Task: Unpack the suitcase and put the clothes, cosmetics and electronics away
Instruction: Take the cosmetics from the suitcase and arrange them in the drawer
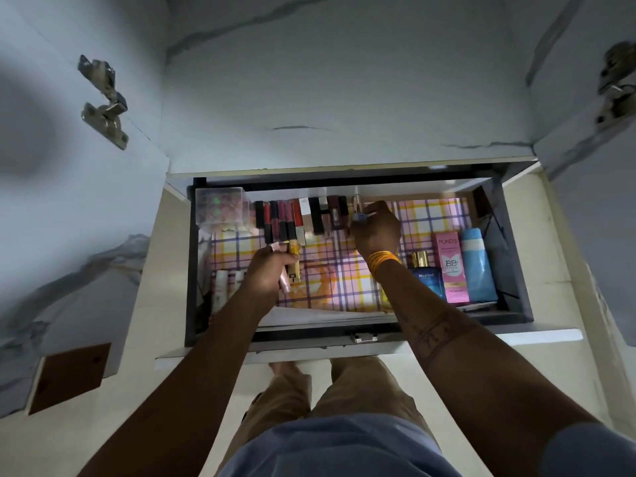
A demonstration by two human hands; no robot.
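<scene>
Standing over the open drawer [516, 315], the person has both hands down inside it, sorting cosmetics. The left hand [266, 273], at about eight o'clock in the drawer, has its fingers curled round a few slim tubes [289, 270], one pale pink and one yellow. I judge they are kept there as a ready supply, so the other hand can set them out one at a time. The right hand [375, 228], near the middle toward twelve o'clock, pinches a small item [359, 217] with a bluish end at the fingertips, held against the end of a row of lipsticks and glosses [296, 218] lined along the far wall. That row lies neatly side by side, which suggests each new piece is being added to its right-hand end.

Both forearms reach in over the drawer's front edge. The left wrist is bent so the knuckles face up; the right wrist, wearing orange bangles [382, 261], is bent downward, fingers bunched together.

At four o'clock a pink box [451, 266], a blue bottle [476, 266] and a dark blue perfume bottle [425, 268] sit grouped together. A clear box [222, 208] sits at ten o'clock. A checked liner [433, 218] covers the floor of the drawer. The suitcase is out of sight.
</scene>
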